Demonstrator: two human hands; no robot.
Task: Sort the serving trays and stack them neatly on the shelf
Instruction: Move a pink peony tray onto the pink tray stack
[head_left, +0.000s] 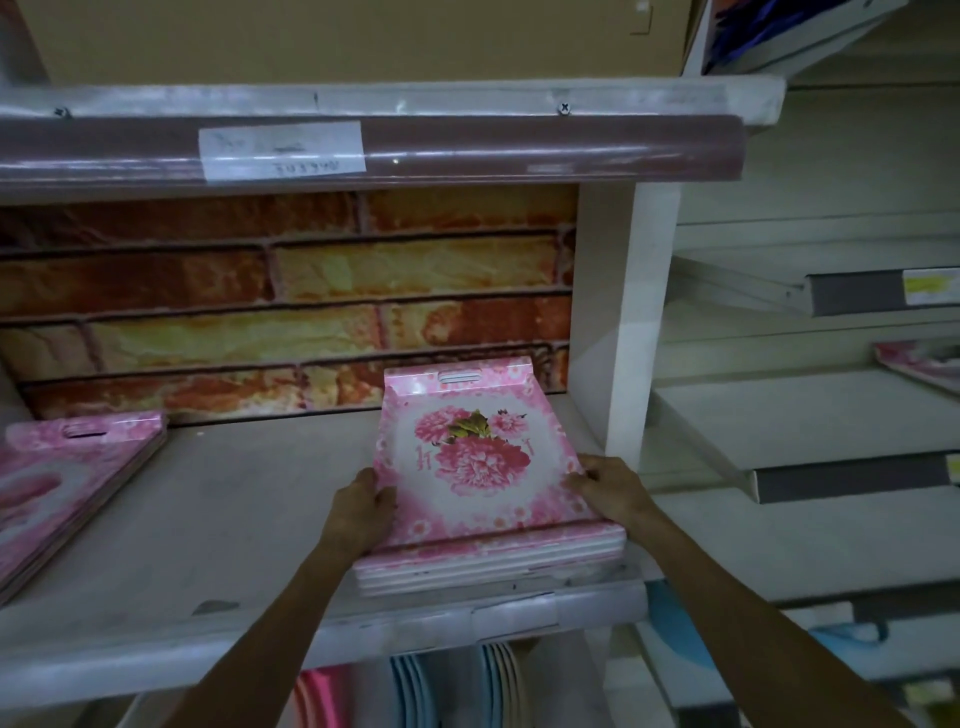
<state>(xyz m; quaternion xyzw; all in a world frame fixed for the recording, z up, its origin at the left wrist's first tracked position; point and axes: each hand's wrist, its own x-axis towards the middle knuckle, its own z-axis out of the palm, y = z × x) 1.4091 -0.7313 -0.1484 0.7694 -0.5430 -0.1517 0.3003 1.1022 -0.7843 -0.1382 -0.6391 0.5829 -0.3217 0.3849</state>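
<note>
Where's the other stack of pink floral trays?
In the head view, the second stack of pink floral plastic trays lies at the shelf's far left, apart from the stack of floral trays both hands grip.

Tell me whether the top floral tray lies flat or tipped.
Flat: the top floral tray sits level on the tray stack, both hands gripping its side edges.

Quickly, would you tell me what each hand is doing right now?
Left hand: grips the left edge of the top floral tray.
Right hand: grips that tray's right edge.
</note>
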